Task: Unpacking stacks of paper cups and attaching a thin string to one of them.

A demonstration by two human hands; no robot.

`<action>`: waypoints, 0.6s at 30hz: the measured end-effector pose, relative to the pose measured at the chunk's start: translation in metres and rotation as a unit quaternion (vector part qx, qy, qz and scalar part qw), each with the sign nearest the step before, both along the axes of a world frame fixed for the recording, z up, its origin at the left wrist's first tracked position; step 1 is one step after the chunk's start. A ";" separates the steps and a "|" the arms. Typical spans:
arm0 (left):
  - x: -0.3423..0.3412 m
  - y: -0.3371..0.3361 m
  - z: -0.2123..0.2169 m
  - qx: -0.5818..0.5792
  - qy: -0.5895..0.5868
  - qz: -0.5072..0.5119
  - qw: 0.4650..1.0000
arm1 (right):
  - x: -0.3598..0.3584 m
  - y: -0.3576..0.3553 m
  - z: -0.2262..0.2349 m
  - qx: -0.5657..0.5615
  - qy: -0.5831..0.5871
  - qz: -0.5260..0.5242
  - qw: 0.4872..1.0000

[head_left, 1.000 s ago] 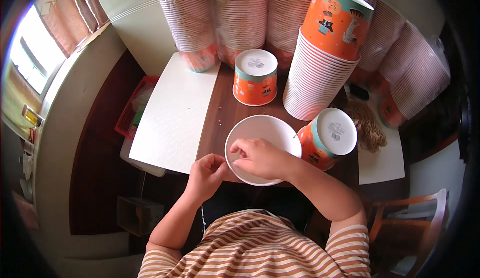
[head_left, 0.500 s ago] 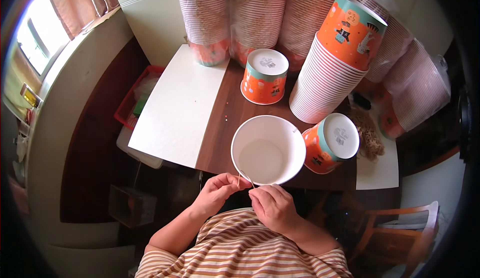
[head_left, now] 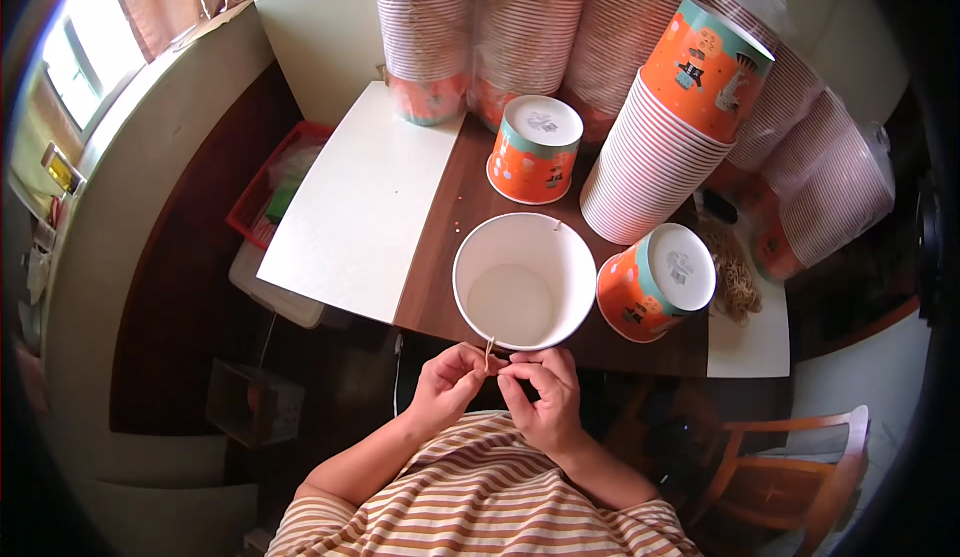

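A large paper bucket (head_left: 563, 272) stands at the table's near edge with its white inside facing up. A thin tan cord (head_left: 489, 348) hangs over its near rim. My left hand (head_left: 443, 385) pinches this cord just below the rim. Beside it, my right hand (head_left: 545, 393) has thumb and fingers curled close to the cord's lower part; whether it grips an end is too small to make out. At the bucket's far rim shows a small bit of cord (head_left: 557, 225).
Upside-down orange and teal buckets stand behind (head_left: 533, 174) and to the right (head_left: 638, 297). A tall bucket stack (head_left: 655, 162) leans behind, before several plastic-wrapped stacks (head_left: 525, 27). A bundle of cords (head_left: 738, 282) lies far right. A red basket (head_left: 250, 202) sits left, a wooden chair (head_left: 775, 482) lower right.
The bucket has turned and shifted slightly left. My right hand has changed from knuckles up to fingers curled upward beside the left. The cord now hangs in a narrow loop over the rim.
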State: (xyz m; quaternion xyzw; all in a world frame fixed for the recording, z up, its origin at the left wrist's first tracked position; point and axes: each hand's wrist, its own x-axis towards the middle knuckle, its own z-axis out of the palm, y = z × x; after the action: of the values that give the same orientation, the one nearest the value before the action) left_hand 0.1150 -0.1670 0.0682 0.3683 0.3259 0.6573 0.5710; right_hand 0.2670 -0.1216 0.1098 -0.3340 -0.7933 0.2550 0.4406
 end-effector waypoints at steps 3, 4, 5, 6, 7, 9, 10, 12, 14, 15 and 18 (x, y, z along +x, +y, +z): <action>0.001 -0.003 -0.005 0.008 0.174 0.040 0.984 | -0.001 0.000 0.001 -0.024 -0.027 0.004 0.999; 0.001 -0.002 -0.005 0.008 0.173 0.040 0.984 | -0.004 0.000 0.001 -0.040 -0.013 0.002 0.999; 0.001 -0.001 -0.004 0.033 0.194 0.046 0.979 | -0.005 0.000 0.000 -0.056 0.001 0.001 0.998; 0.001 0.001 -0.004 0.058 0.215 0.052 0.974 | -0.005 0.000 -0.001 -0.056 0.000 0.001 0.998; 0.001 0.002 -0.002 0.057 0.214 0.052 0.974 | -0.005 0.000 -0.001 -0.074 -0.001 -0.001 0.997; 0.000 0.002 0.003 0.069 0.240 0.051 0.967 | -0.004 0.000 -0.001 -0.092 -0.003 -0.003 0.996; 0.000 0.002 0.002 0.069 0.240 0.051 0.967 | -0.004 0.000 -0.001 -0.086 -0.009 -0.002 0.996; 0.001 0.001 0.000 0.056 0.182 0.042 0.981 | -0.004 -0.001 -0.002 -0.080 -0.016 0.000 0.997; 0.003 0.001 0.000 0.037 0.153 0.044 0.986 | -0.005 -0.001 -0.006 -0.063 -0.028 -0.012 0.998; 0.004 0.000 0.000 0.020 0.125 0.047 0.991 | -0.005 -0.002 -0.006 -0.063 -0.028 -0.012 0.998; 0.003 0.001 -0.002 0.052 0.168 0.053 0.983 | -0.007 -0.004 -0.001 -0.130 0.008 -0.009 0.991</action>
State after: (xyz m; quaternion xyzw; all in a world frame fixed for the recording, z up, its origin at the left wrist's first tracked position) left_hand 0.1180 -0.1657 0.0658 0.4851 0.4018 0.6312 0.4525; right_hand 0.2604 -0.1253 0.1091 -0.3938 -0.7465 0.3546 0.4025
